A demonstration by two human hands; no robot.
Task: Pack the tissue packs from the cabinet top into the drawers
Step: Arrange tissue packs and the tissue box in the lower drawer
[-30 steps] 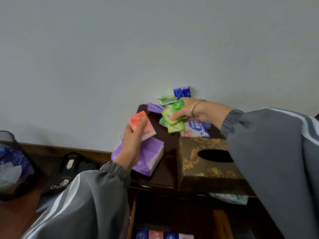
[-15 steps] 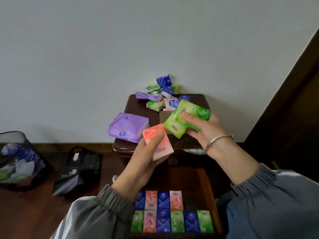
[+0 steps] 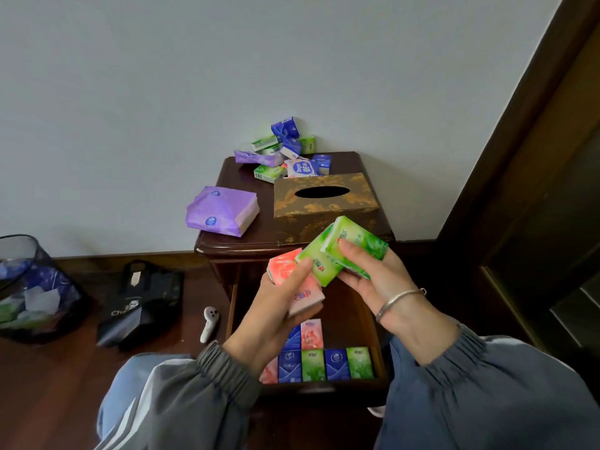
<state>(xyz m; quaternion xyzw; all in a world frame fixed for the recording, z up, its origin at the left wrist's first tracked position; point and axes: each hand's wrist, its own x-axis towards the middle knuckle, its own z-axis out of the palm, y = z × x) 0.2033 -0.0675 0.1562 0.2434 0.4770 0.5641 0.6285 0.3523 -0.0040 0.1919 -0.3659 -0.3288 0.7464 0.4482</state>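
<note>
Blk bag (image 3: 136,306): "Cha…", rest hidden. White pack (image 3: 300,168): "Deeyeo", approx; other print too small.

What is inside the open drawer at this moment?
The drawer holds tissue packs in rows: front row pink, blue, green, blue, green; behind it a blue pack and a pink one show. The left hand and the pink pack it holds cover the rest.

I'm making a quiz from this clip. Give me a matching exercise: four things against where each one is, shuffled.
Things:
1. pink pack
2. green packs
3. large purple pack
4. gold tissue box

Places:
A. cabinet top, left front corner
B. in the left hand
C. cabinet top, right side
D. in the right hand

Pairs: 1-B, 2-D, 3-A, 4-C
</note>
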